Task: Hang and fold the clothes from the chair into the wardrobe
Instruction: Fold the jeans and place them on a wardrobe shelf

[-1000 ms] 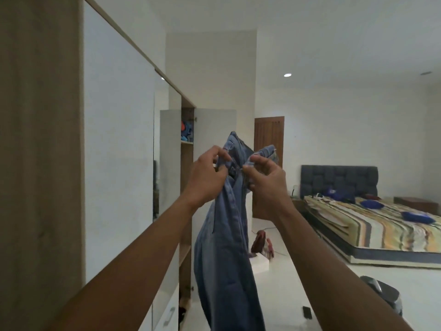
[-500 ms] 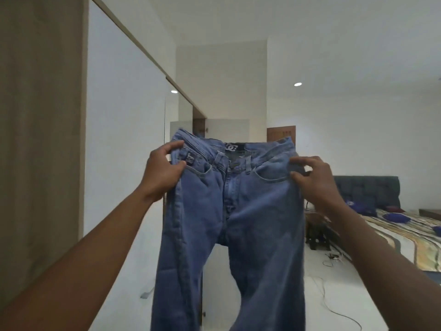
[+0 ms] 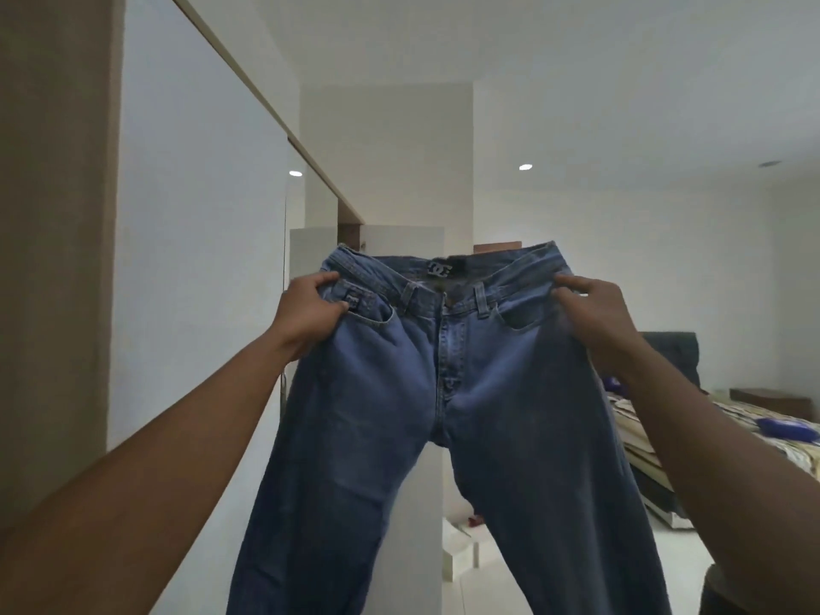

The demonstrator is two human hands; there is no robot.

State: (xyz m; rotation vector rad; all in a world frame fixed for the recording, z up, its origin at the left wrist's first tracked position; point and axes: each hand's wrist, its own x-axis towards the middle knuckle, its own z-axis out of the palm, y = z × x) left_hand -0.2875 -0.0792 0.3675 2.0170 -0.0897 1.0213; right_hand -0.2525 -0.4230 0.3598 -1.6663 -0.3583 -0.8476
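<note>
Item: blue denim jeans (image 3: 443, 415), held up in the air at chest height, front facing the person, fly closed.
Position: in front of the person, beside the long white wardrobe (image 3: 199, 259) on the left; an open wardrobe door (image 3: 368, 241) stands behind the waistband. No part of the garment that is in view rests on anything.
Orientation: waistband (image 3: 386, 268) on top and stretched flat, both legs hanging and spreading apart below the crotch; the hems are out of view.
Left hand (image 3: 306, 312): pinches the left end of the waistband, thumb pressed on the front near the small pocket, fingers curled over the top edge.
Right hand (image 3: 594, 321): grips the right end of the waistband at the side seam, fingers close together and bent onto the cloth.
Handling: judged soft but thick and fairly heavy; it drapes under its own weight, does not slip easily and is not fragile.
Hold points: the doubled waistband and the side seams are the firmest places; a belt loop is a weaker hold.
Step in hand: probably squaring the garment before folding leg onto leg.
Risk: the long legs may twist or drag if lowered unevenly.
Background: a bed (image 3: 665, 432) to the right, well apart.
</note>
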